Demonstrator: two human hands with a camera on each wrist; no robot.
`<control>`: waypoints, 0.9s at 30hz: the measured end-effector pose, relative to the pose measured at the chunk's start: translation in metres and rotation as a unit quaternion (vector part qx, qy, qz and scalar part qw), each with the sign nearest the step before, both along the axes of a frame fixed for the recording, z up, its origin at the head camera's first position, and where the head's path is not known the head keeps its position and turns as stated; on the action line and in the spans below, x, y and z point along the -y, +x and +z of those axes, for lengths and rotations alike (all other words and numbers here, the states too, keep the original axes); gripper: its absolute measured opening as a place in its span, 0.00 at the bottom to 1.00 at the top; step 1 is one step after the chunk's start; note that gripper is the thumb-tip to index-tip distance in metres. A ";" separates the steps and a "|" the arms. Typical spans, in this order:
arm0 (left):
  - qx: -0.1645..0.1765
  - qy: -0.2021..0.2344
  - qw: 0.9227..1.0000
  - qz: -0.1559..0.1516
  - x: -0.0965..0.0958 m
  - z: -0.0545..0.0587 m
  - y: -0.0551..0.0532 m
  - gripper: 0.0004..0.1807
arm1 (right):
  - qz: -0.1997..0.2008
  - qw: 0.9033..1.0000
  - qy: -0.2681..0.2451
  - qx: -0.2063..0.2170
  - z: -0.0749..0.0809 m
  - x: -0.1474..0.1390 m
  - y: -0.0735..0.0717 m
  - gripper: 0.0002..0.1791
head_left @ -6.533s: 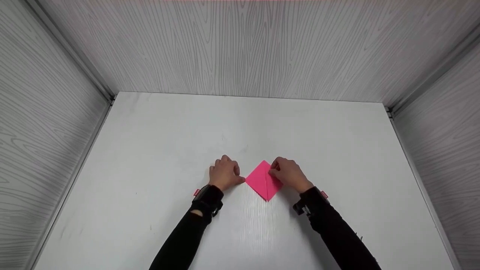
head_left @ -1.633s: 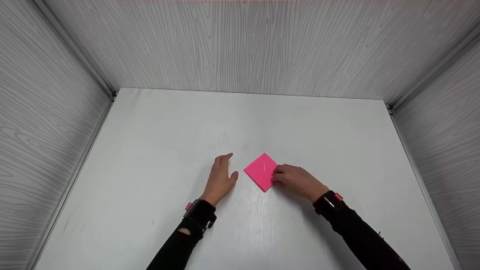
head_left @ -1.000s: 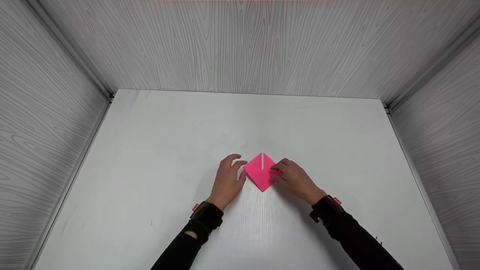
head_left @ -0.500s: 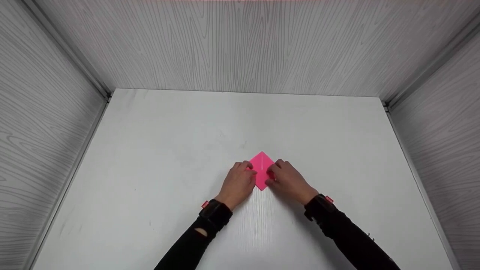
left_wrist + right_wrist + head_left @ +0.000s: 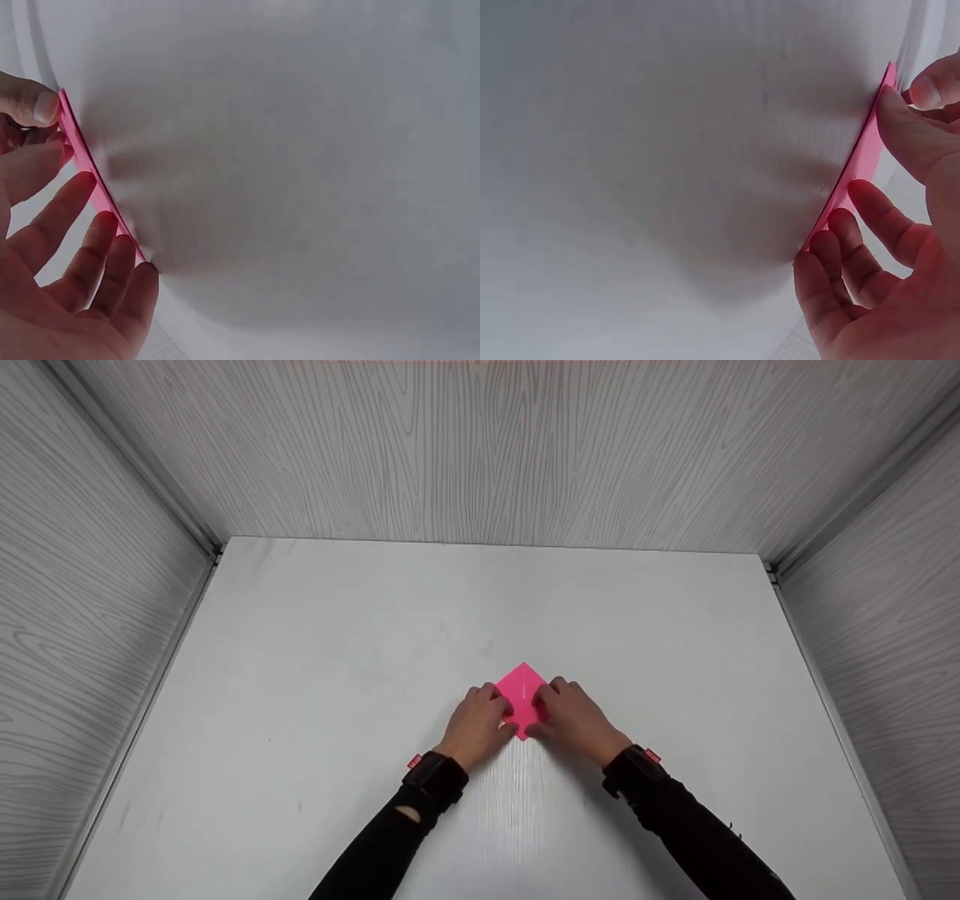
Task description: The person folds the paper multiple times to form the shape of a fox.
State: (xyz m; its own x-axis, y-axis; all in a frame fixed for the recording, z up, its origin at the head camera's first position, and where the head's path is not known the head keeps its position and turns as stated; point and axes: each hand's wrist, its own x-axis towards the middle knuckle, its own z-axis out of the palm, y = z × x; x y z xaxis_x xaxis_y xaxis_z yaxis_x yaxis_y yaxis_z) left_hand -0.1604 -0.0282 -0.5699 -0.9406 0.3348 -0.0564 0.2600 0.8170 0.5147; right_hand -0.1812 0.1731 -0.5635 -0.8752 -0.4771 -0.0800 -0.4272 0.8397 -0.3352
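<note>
A small square of bright pink folded paper (image 5: 523, 694) lies on the white table, turned like a diamond, with a fine pale line down its upper half. My left hand (image 5: 478, 725) holds it along the left side, thumb near the bottom corner and fingers bent over the edge. On the opposite side my right hand (image 5: 577, 722) grips it in the same way. Both wrist views show the pink paper (image 5: 101, 196) almost edge-on, with the fingertips of each hand along its edge. The side corners are hidden beneath the fingers.
The white tabletop (image 5: 337, 622) spreads around the paper. Grey wood-grain panels stand behind it (image 5: 480, 450) and on the left and right sides. Black cuffs with devices (image 5: 435, 780) are on both wrists.
The left hand has come in from the left to the paper's left side. A gap in the paper's upper half has closed to a fine line. Both thumbs have shifted toward the bottom corner.
</note>
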 end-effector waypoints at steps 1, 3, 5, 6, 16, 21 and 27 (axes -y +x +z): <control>0.004 0.000 1.000 0.001 0.000 0.000 0.000 0.13 | -0.003 1.000 -0.001 0.004 0.000 0.000 0.000 0.25; 0.008 0.003 1.000 0.004 -0.001 -0.001 -0.001 0.16 | -0.005 1.000 -0.004 0.006 0.000 0.000 0.000 0.25; 0.005 0.002 1.000 0.007 -0.001 -0.002 -0.002 0.18 | -0.005 1.000 -0.008 0.005 -0.001 0.000 0.000 0.26; 0.003 0.003 1.000 0.008 -0.001 -0.003 -0.003 0.19 | -0.004 1.000 -0.010 0.004 -0.001 0.000 0.000 0.26; 0.032 0.017 0.999 0.038 -0.001 -0.005 -0.013 0.17 | -0.016 1.000 -0.016 0.019 -0.001 0.002 -0.001 0.28; 0.049 0.004 0.998 0.041 -0.001 -0.006 -0.021 0.14 | -0.034 0.999 0.001 0.041 0.002 0.005 -0.003 0.29; 0.050 0.002 0.998 0.049 0.010 -0.004 -0.032 0.12 | -0.044 0.997 0.012 0.063 0.002 0.007 -0.004 0.32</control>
